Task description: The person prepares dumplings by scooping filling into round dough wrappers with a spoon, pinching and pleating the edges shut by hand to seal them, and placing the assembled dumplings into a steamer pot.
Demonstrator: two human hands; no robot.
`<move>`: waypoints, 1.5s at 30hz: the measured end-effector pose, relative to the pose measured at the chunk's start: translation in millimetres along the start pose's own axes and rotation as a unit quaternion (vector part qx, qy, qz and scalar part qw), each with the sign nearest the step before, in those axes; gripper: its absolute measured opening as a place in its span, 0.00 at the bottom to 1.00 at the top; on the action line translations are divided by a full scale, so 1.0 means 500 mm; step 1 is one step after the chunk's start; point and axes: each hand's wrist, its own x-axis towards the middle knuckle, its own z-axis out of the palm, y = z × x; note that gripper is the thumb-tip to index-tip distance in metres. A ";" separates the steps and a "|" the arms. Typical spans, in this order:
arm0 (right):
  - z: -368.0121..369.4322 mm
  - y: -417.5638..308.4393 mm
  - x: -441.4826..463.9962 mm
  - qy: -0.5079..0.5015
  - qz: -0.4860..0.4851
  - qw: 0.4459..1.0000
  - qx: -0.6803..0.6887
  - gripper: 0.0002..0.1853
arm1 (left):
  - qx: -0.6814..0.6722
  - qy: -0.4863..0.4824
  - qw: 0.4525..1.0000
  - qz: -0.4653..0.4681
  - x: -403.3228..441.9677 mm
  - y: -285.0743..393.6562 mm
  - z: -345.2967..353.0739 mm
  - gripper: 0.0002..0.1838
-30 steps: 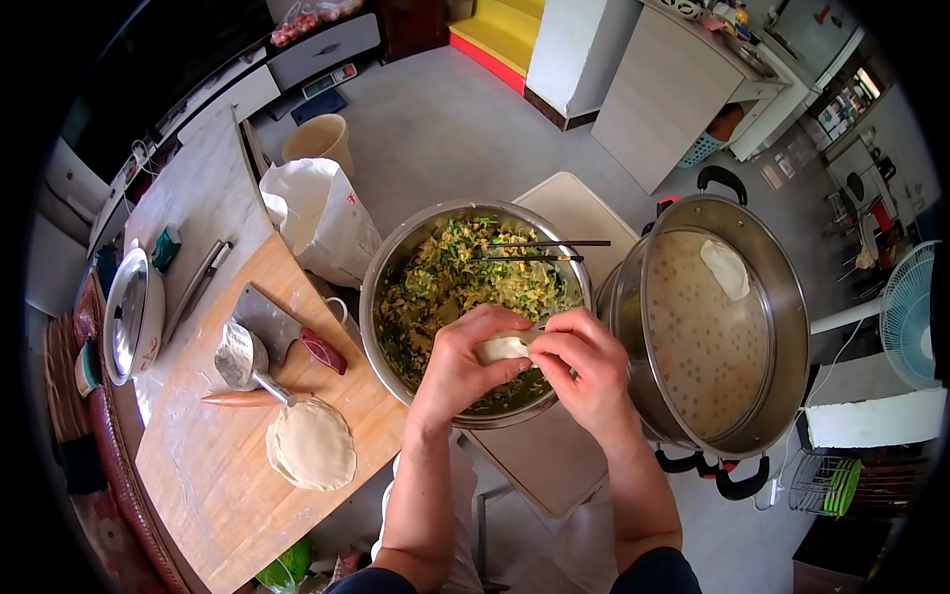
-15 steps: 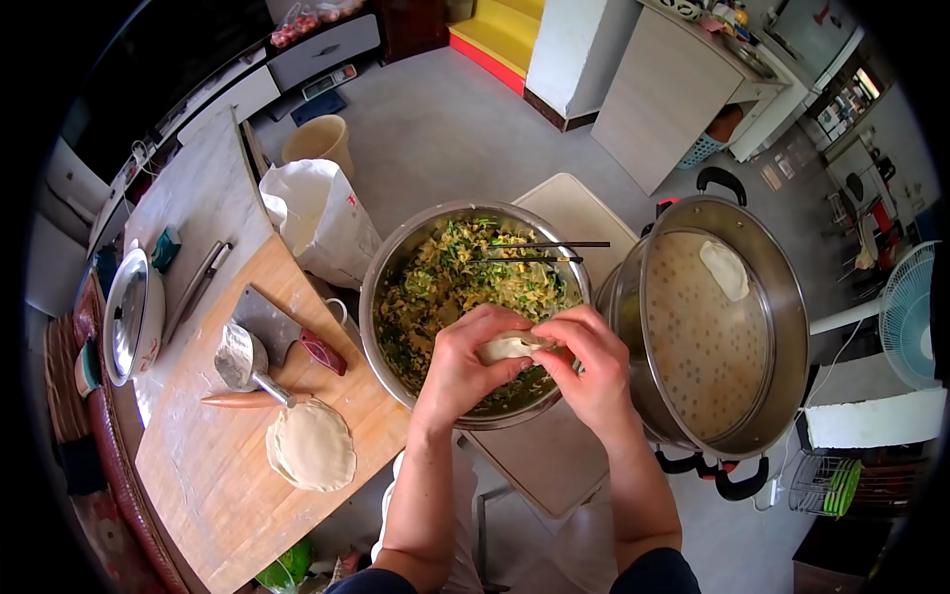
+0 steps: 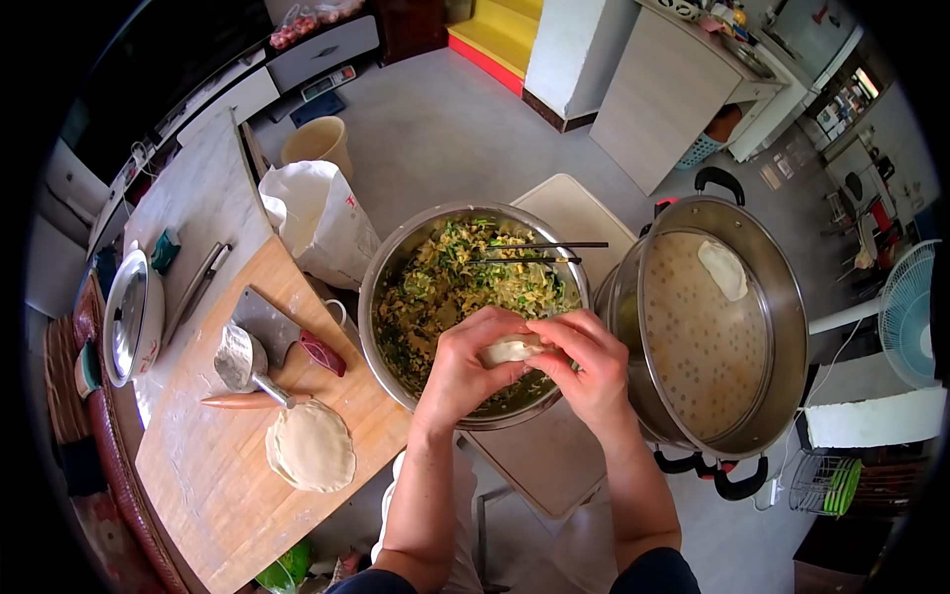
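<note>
Over the near side of a steel bowl [image 3: 381, 371] of chopped green and yellow filling [image 3: 455, 277], my left hand [image 3: 470, 361] holds a white dough dumpling [image 3: 510, 349] between thumb and fingers. My right hand [image 3: 584, 356] pinches the dumpling's right end. Two dark chopsticks [image 3: 554, 245] lie across the bowl's right rim. One white dumpling [image 3: 723, 270] lies inside the large steamer pot [image 3: 790, 346] on the right. Round flat dough wrappers [image 3: 310, 445] rest in a stack on the wooden board [image 3: 218, 505] at left.
A cleaver [image 3: 265, 322], a metal scoop [image 3: 237, 358] and a rolling pin [image 3: 233, 401] lie on the board. Behind it stands a white flour bag [image 3: 332, 233]. A lidded basin [image 3: 134, 312] is at far left, and a fan [image 3: 910, 317] at far right.
My right fingers have shifted slightly along the dumpling's edge, and its right end now looks more pinched together. My left hand has stayed almost in place.
</note>
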 end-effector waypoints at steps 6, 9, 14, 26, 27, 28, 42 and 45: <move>0.002 0.011 0.005 0.000 -0.070 0.997 -0.020 0.15 | 0.007 -0.008 1.000 0.018 0.000 -0.001 0.008 0.21; 0.006 0.018 -0.002 0.006 -0.067 0.997 -0.026 0.15 | 0.000 -0.018 1.000 0.007 -0.002 -0.010 0.010 0.21; 0.002 -0.007 0.005 0.007 -0.023 1.000 -0.007 0.11 | 0.019 -0.006 1.000 0.011 0.002 0.005 0.011 0.23; -0.012 0.005 0.006 -0.025 -0.036 0.999 -0.025 0.26 | -0.062 -0.003 0.995 -0.081 -0.004 -0.003 0.009 0.32; -0.017 -0.003 0.010 -0.026 0.012 1.000 0.007 0.30 | -0.115 0.001 0.987 -0.109 -0.007 -0.007 0.002 0.33; -0.019 0.002 0.007 -0.062 0.064 0.992 0.090 0.33 | -0.152 0.000 0.981 -0.118 -0.007 -0.006 -0.006 0.35; -0.003 0.031 -0.016 0.007 0.102 0.945 0.310 0.16 | -0.386 0.041 0.912 -0.129 -0.021 -0.046 -0.032 0.32; -0.011 0.004 -0.007 0.009 0.050 0.983 0.178 0.13 | -0.393 0.031 0.912 -0.112 -0.020 -0.048 -0.032 0.30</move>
